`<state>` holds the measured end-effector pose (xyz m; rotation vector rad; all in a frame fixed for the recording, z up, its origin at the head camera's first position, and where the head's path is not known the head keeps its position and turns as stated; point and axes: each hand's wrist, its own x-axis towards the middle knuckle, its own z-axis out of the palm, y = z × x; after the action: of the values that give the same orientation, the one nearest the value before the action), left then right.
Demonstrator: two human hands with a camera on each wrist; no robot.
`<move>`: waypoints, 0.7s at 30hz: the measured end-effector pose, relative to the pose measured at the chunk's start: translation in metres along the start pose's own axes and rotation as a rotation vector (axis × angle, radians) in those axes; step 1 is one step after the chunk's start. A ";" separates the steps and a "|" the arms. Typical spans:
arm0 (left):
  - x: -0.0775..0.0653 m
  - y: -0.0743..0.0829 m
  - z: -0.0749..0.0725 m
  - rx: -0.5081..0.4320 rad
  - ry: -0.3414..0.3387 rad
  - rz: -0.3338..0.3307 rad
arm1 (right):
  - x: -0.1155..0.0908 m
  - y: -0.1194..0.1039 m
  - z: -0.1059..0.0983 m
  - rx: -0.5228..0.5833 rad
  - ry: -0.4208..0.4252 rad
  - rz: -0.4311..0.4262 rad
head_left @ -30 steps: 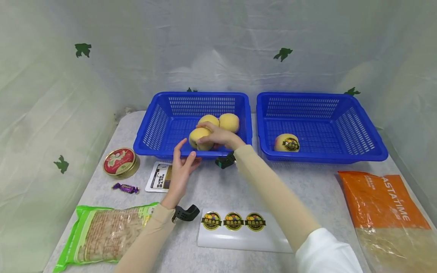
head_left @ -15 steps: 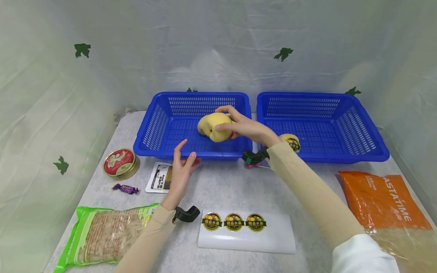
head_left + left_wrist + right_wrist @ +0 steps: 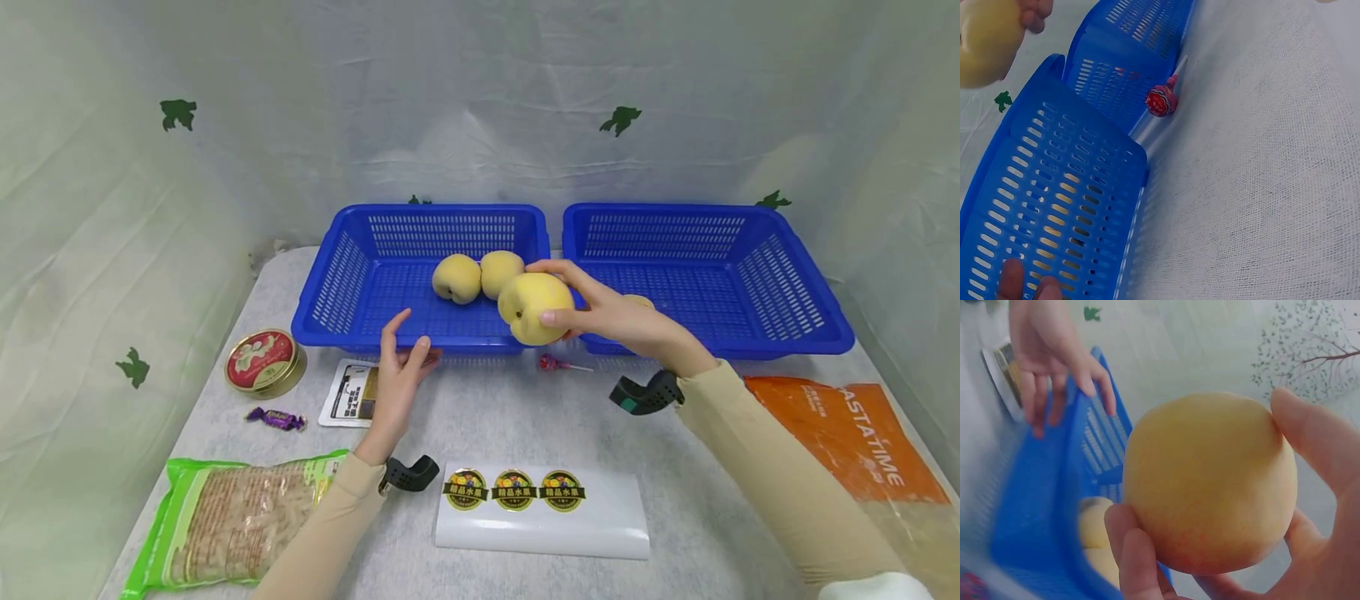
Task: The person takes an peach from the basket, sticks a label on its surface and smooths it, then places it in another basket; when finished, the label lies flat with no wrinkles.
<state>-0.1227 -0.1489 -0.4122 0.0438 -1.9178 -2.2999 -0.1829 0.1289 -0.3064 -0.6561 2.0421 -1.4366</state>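
My right hand holds a yellow peach up near the front right corner of the left blue basket. In the right wrist view, fingers and thumb curl round this peach, which has a reddish blush low on its side. Two more yellow peaches, one beside the other, lie in that basket. My left hand rests at the basket's front rim with relaxed fingers, some along the outer wall. Behind the right hand, a peach in the right blue basket is mostly hidden.
A lollipop lies before the baskets. Nearer is a white sheet with three round fruit stickers. To the left are a red round tin, purple candy, white packet and green-edged bag; an orange bag lies right.
My right hand has lifted one peach out from among the others and carried it right and toward me. The left hand has stayed at the rim.
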 end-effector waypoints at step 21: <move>-0.003 0.006 0.004 0.027 0.002 -0.009 | -0.059 0.108 0.045 0.139 0.086 0.101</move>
<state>-0.1195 -0.1454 -0.4054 0.0579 -1.9513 -2.2791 -0.1180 0.1709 -0.4114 -0.4352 1.9882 -1.5544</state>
